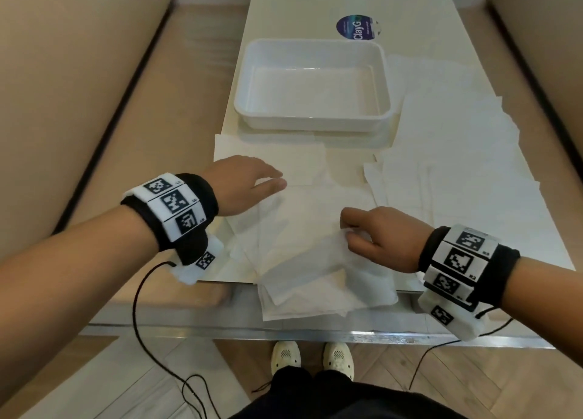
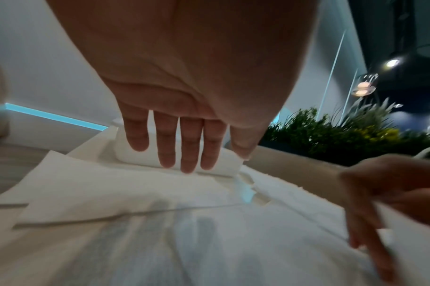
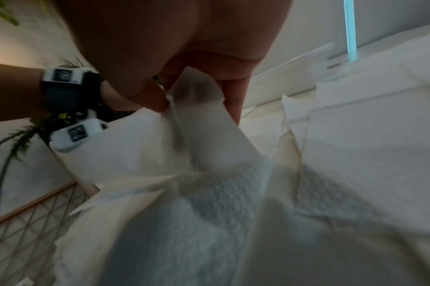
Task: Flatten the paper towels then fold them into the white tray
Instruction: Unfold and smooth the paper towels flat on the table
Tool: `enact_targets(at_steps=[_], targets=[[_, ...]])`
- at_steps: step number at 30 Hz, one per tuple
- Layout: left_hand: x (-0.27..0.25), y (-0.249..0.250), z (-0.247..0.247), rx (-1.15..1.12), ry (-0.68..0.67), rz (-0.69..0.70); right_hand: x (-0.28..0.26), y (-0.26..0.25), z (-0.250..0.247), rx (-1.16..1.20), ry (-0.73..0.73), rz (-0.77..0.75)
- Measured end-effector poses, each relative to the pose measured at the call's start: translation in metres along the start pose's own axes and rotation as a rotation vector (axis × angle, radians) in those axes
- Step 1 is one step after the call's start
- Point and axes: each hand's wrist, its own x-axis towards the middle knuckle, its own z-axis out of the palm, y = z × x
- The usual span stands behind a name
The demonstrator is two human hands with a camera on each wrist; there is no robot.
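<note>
Bright, even head view with bent wide-angle edges; dim, motion-blurred wrist views, soft foregrounds.

Left hand (image 1: 244, 182) flat, palm down, fingers (image 2: 188, 147) straight, slightly spread. Right hand (image 1: 381, 237) curled, thumb and fingertips (image 3: 157, 104) pinching, grip closed.

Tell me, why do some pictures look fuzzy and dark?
Head view: bright and mostly sharp, with edges bent by the wide lens. Left wrist view: the right hand is smeared. Right wrist view: dim, the paper towel pinched by the right hand is blurred.
</note>
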Motion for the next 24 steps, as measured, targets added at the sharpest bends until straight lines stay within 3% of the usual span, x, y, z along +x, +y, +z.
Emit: enact_targets(at_steps=[7,10,15,20,22,24], targets=[[-0.045,0.011,-0.002,-0.407,-0.024,-0.044,0.013,0.006,-0.017,0.146,0.247,0.08],[-0.046,0.015,0.008,-0.529,-0.031,-0.087,0.023,0.01,-0.022,0.139,0.283,0.137],[-0.03,0.011,0.035,-0.316,0.081,-0.138,0.036,0.011,-0.015,0.025,0.288,0.202],[-0.021,0.013,0.044,-0.179,0.139,-0.105,0.035,0.004,-0.007,-0.209,0.441,-0.045],[-0.023,0.021,0.045,-0.052,0.252,-0.027,0.034,0.001,0.001,-0.283,0.41,-0.162],[-0.022,0.033,0.046,0.004,0.253,0.052,0.034,-0.001,0.011,-0.298,0.279,-0.16]])
